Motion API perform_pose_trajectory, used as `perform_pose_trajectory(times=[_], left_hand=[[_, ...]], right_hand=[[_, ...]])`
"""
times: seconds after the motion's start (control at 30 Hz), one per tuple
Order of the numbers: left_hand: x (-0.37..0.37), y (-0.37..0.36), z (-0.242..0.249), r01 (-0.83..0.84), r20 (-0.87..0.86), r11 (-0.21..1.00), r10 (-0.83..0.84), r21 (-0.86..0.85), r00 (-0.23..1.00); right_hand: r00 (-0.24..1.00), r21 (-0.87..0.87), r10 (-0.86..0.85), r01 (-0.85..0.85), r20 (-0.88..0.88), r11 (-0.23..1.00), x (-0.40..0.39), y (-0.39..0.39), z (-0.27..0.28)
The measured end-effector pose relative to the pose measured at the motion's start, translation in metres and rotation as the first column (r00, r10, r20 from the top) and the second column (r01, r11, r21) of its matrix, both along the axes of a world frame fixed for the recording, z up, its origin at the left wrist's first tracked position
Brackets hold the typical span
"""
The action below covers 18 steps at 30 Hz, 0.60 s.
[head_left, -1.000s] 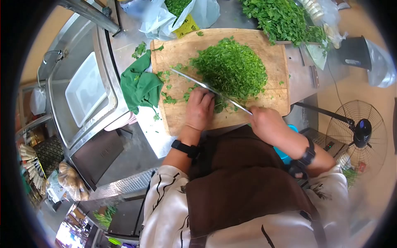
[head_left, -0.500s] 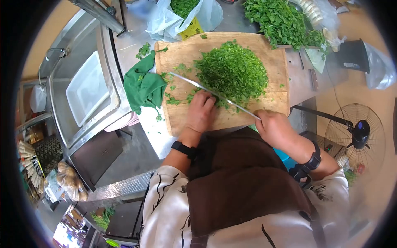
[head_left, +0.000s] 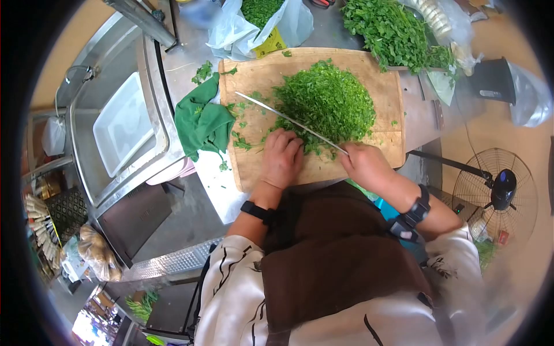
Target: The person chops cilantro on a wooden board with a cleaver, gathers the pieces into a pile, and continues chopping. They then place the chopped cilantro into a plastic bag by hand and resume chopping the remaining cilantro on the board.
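Observation:
A pale wooden cutting board (head_left: 254,167) lies in front of me with a heap of chopped green herbs (head_left: 332,101) on it. My right hand (head_left: 369,165) is wrapped round the handle of a long knife (head_left: 283,117), whose blade slants up and left along the heap's near edge. Close below the blade, my left hand (head_left: 281,154) rests on the board with its fingers curled at the herbs. What lies under those fingertips is hidden. Loose leaves (head_left: 241,141) are scattered left of the heap.
A green cloth (head_left: 203,118) lies at the board's left edge, beside a metal sink with a white tub (head_left: 124,124). Behind the board stand a plastic bag (head_left: 291,26) of chopped greens and a pile of leafy herbs (head_left: 389,34). A fan (head_left: 502,190) stands right.
My right hand has moved left and slightly up with the knife, and the blade has shifted left with it. My left hand stays in nearly the same place by the herbs.

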<state>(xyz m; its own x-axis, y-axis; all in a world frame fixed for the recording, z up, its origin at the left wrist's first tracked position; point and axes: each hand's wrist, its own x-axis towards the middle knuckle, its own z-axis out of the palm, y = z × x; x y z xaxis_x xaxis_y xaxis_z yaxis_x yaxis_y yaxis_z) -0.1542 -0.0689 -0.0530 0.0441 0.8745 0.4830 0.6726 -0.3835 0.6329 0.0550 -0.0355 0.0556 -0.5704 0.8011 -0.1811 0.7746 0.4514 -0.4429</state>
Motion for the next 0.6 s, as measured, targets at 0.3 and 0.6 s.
perform_pose_trajectory(times=[0.3,0.6], left_hand=[[-0.001,-0.002,0.003,-0.014,0.059,0.998,0.017,-0.061,0.998],[-0.001,-0.002,0.0,-0.021,0.071,1.0,0.021,-0.003,0.997]], right_hand=[[0.972,-0.181,0.012,0.031,0.236,0.983,0.003,-0.014,0.033],[1.0,-0.031,-0.021,0.022,0.021,0.999,0.002,-0.005,0.002]])
